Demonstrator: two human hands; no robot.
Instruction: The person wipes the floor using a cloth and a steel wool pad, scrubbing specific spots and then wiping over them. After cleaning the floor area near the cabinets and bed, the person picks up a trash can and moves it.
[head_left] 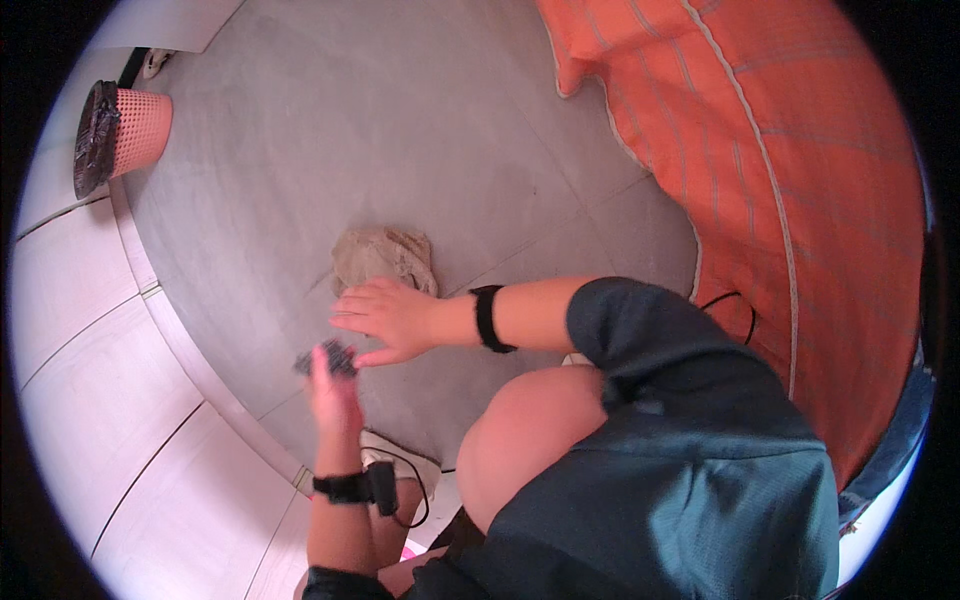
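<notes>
My left hand [334, 392] is closed around a small dark grey, rough-looking clump [328, 357], held above the floor; its exact kind is too blurred to tell. Just beyond and to the right, my right hand [388, 316] is open, palm down, fingers stretched to the left and apart from each other. Its thumb comes close to the clump; whether they touch I cannot tell. A crumpled tan cloth [383, 254] lies on the grey tiled floor [480, 190], its near edge partly hidden by my right hand. Black straps circle both my wrists.
A pink perforated wastebasket [142, 130] with a dark liner lies or leans by the wall at far left. Pale wall panels [110, 400] run along the left. An orange cloth cover [800, 180] hangs down on the right. My shoe [398, 455] and bent knee are close by.
</notes>
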